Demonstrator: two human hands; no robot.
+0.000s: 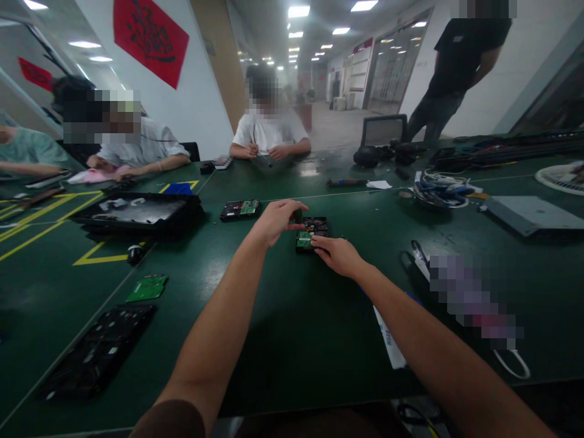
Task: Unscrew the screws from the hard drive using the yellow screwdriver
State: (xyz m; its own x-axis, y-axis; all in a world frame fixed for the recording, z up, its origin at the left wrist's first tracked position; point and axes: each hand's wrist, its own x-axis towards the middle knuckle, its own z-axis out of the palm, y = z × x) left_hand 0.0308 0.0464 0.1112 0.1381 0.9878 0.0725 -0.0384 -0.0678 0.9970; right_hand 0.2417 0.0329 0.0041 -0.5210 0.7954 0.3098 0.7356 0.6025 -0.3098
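A black hard drive (321,226) lies on the green table in front of me, with a small green circuit board (304,239) over its near left part. From the right, the fingertips of my right hand (338,253) are closed on the board's right edge. My left hand (279,221) is bent over the drive's far left side. Its thumb and fingers pinch a small dark thing (298,215) too small to name. Part of the drive is hidden by my fingers.
Another hard drive (239,209) lies to the left, near a black tray (137,210). Nearer on the left are a loose green circuit board (148,288) and black drive casings (103,347). On the right lie bundled cables (440,190) and a grey metal box (533,214). Several people are around the table.
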